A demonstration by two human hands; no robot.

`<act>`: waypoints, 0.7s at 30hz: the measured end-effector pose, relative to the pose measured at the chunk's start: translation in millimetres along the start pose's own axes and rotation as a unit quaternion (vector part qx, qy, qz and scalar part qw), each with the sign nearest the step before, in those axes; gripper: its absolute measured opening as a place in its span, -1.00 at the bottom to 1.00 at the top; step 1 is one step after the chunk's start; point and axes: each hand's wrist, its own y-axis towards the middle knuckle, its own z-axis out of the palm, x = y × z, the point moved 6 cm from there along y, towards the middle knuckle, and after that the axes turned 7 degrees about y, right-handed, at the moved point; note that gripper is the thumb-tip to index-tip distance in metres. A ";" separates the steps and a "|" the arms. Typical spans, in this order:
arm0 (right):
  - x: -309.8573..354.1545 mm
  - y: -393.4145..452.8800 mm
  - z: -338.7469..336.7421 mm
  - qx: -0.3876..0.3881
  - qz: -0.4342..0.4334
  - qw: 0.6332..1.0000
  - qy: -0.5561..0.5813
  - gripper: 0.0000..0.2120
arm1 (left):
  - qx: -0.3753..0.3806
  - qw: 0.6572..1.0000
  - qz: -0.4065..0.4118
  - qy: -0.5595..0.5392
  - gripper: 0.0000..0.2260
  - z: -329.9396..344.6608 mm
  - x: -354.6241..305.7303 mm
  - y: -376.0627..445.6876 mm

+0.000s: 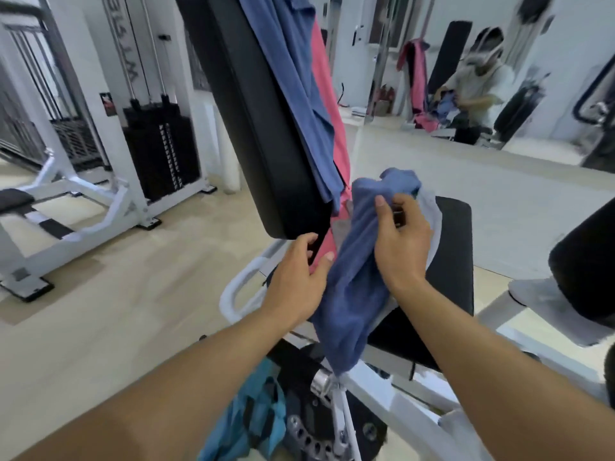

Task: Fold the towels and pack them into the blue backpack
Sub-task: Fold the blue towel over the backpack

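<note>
Two bare forearms enter from the bottom edge, no sleeves visible up to the frame border. Left hand (299,277) bare: no glove, ring or watch, wrist uncovered. Right hand (401,242) also bare, no glove, band or jewellery. Fingers (382,207) show short, plain, unpainted nails. Blurred mirror reflection at upper right shows a person in a light short-sleeved top and dark trousers; finer details unclear.
</note>
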 end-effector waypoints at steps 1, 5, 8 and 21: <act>14.9 -5.3 -4.1 -0.011 -0.017 0.999 0.029 -0.83 | -0.003 1.000 -0.001 -0.021 -0.60 -7.6 -5.8 -4.4; 82.4 -34.5 -20.4 -0.015 -0.113 0.988 0.101 -0.79 | -0.008 0.992 -0.003 -0.129 -0.61 -47.8 -56.3 -26.9; 133.4 -65.6 -23.1 0.036 -0.204 0.974 0.091 -0.85 | 0.040 0.953 -0.043 -0.298 -0.43 -79.2 -94.2 -49.1; 209.0 -156.8 6.2 0.200 -0.171 0.947 0.185 -0.92 | -0.098 0.963 -0.001 -0.252 -0.81 -213.6 -89.4 -160.2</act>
